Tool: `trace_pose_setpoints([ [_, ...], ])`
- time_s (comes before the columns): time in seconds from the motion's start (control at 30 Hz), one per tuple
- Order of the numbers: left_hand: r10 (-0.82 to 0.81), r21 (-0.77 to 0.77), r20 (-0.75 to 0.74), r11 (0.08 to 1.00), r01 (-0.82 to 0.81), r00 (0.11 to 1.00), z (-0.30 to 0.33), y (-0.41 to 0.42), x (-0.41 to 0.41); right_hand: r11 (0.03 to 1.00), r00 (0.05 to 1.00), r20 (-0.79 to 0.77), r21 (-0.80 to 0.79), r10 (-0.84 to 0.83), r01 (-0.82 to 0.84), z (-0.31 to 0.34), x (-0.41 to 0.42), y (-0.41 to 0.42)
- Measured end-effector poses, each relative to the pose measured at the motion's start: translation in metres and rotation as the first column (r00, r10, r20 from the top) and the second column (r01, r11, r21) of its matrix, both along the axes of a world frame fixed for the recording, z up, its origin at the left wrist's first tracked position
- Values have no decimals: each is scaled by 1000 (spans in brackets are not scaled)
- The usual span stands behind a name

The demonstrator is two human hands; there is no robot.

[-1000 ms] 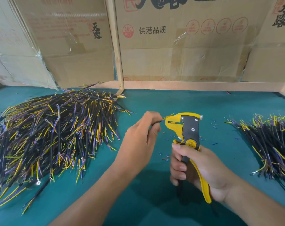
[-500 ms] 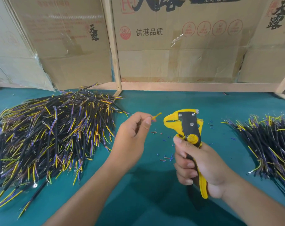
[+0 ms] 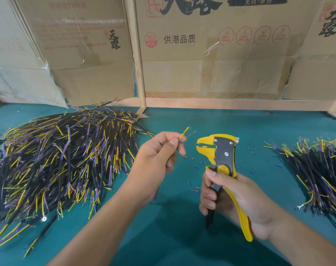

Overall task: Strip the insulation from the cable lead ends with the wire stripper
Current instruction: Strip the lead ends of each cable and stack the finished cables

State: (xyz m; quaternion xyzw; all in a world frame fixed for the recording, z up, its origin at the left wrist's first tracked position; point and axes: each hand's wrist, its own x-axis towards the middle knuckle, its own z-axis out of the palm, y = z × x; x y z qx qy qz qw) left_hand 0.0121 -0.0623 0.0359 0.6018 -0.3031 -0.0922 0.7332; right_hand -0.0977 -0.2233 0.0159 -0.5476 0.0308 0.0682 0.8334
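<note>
Here the left hand (image 3: 155, 162) is raised over the green table (image 3: 182, 237), its thumb and forefinger pinching a cable (image 3: 183, 134) so that only the short lead ends poke out past the fingertips: a yellow lead and a blue one, tilted up and to the right, with thin bare strands showing at the tips (the rest of the cable is hidden inside the fist). The lead ends sit just left of the wire stripper (image 3: 221, 160) and apart from it; nothing lies between its jaws, which stand slightly parted and face left toward the cable.

The right hand (image 3: 238, 204) grips the stripper by its handles, fingers curled round the black handle and the yellow handle lying against the palm, the thumb resting just below the round yellow knob. The tool stands roughly upright, head up.

Small cut bits of insulation (image 3: 194, 187), blue and reddish, are scattered on the table between and around the two hands.

To the left lies a large pile of cables (image 3: 57, 164), black jackets with yellow and purple-blue leads, some ending in ring terminals. A smaller pile (image 3: 317, 169) of the same kind lies at the right edge. Behind the table, cardboard boxes (image 3: 211, 54) printed with Chinese characters stand against a wooden frame (image 3: 136, 64).
</note>
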Motion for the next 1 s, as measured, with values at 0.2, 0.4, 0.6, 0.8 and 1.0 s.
trace_pose_setpoints([
  [0.2,-194,-112,-125,977,180,973,4,1,-7,1000,1000,-22,-10,-13,13,-3,0,1],
  [0.4,-201,-106,-111,976,189,973,7,3,-9,1000,1000,-17,-11,2,-3,-5,1,-1],
  [0.6,-245,-121,-134,966,230,960,7,3,-10,1000,1000,-29,-8,-8,8,-2,1,0],
  [0.8,-195,-59,-157,980,188,968,9,1,-11,1000,999,-33,-11,-16,15,0,0,2],
  [1.0,-134,-23,-128,991,132,983,9,-1,-13,1000,999,-31,-17,-12,12,0,0,2],
])
